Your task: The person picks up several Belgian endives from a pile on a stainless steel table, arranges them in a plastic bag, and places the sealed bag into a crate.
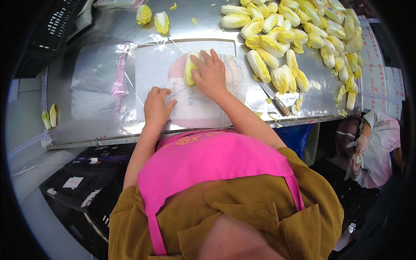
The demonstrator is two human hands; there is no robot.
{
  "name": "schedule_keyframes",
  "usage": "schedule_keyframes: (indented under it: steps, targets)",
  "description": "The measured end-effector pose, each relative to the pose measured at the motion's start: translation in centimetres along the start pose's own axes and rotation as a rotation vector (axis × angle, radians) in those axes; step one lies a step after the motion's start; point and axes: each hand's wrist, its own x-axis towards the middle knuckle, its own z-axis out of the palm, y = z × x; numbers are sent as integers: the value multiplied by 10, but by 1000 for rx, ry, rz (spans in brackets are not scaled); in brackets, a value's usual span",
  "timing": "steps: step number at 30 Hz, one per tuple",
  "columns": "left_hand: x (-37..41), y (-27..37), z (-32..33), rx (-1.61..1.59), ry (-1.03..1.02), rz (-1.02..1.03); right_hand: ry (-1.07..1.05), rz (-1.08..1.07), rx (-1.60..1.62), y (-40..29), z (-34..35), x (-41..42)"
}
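Observation:
Two small napa cabbages lie side by side on the plastic film over a round printed sheet (204, 110). The left cabbage (189, 70) shows most of its length; the other is largely hidden beneath my right hand (209, 73). This hand grips the cabbages from above, its fingers over their tops and the thumb against the left one. My left hand (157, 105) rests at the left edge of the round sheet, holding nothing, with its fingers bent and the thumb apart. A rectangular white board (149, 71) lies under the film.
Many trimmed cabbages (273, 45) are heaped at right. Near them lies a knife (274, 99) with a wooden handle. Clear plastic bags (94, 84) spread at left. Two cabbages (161, 22) sit at the back. Black crates (81, 185) stand below; a gloved co-worker (378, 149) is at right.

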Motion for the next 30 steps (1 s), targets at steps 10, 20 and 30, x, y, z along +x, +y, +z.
schedule_keyframes:
  steps: [10,20,30]
  targets:
    - [-57,-118,-97,424,343,-627,-11,13,-12,0,-3,1]
    - [-21,-109,-168,774,519,-619,-23,-7,24,-3,-11,3]
    - [229,-75,-84,-160,240,-192,-119,64,53,-11,-22,7]
